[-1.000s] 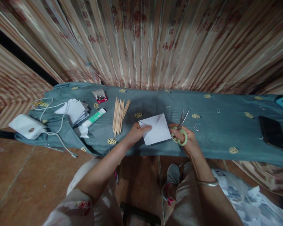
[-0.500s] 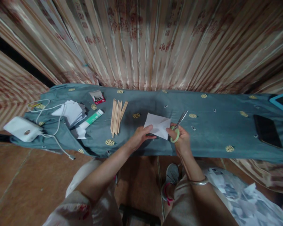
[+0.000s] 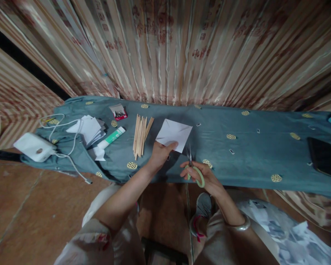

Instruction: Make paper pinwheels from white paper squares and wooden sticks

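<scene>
The left hand is grasping a white square sheet of paper with crease lines by its near edge, with the thumb pressed on the upper face. Most of the paper extends forward from this hand, away from the body. Relative to the right hand, the paper lies ahead and to the left, and this hand does not touch it. The right hand grasps a pair of metal scissors with light green handles; the blades point forward, just beside the near right corner of the paper. Whether the blades touch the paper, I cannot tell.

Both hands are above the near part of a desk covered with blue-green patterned cloth. To the left of the paper lie thin pale wooden sticks, and farther left is a green and white glue tube.
</scene>
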The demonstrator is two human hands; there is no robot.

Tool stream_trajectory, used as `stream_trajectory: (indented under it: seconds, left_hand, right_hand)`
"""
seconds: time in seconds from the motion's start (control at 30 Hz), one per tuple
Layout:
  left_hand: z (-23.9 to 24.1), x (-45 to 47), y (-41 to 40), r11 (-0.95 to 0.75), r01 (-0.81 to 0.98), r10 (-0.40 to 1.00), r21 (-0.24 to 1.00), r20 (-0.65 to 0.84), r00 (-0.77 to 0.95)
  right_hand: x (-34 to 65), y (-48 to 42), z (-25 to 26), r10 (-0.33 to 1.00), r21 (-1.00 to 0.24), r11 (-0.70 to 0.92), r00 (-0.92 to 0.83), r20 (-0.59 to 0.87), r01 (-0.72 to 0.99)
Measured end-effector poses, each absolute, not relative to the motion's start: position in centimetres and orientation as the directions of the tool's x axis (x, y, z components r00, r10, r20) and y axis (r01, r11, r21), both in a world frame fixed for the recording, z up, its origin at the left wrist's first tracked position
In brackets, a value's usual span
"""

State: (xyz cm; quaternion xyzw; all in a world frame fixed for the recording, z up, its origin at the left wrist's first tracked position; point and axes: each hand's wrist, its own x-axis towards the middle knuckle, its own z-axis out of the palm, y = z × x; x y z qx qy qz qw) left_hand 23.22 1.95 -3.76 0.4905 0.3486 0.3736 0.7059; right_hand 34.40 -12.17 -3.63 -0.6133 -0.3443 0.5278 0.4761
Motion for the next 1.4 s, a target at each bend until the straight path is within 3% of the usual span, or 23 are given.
stream_trajectory:
  seconds: [0.13, 0.7, 1.4]
  left_hand:
    - [-3.77, 23.19, 2.14, 0.181, -0.163, 0.877, 0.97, -0.084, 0.473]
    - [-3.61, 23.58, 1.36, 0.201, -0.141, 0.863, 0.97, -0.107, 0.494]
    - [-3.72, 23.47, 1.49, 0.224, -0.134, 0.861, 0.965, -0.132, 0.49]
  right_hand:
    - [34.08, -12.34, -3.49, 0.934, -0.943, -0.33, 0.13, -0.332, -0.031]
    - [33.76, -11.9, -3.13, 0.908, -0.92, -0.385, 0.149, -0.392, -0.072]
    - [33.77, -11.98, -3.87, 0.922, -0.936, -0.343, 0.165, -0.351, -0.072]
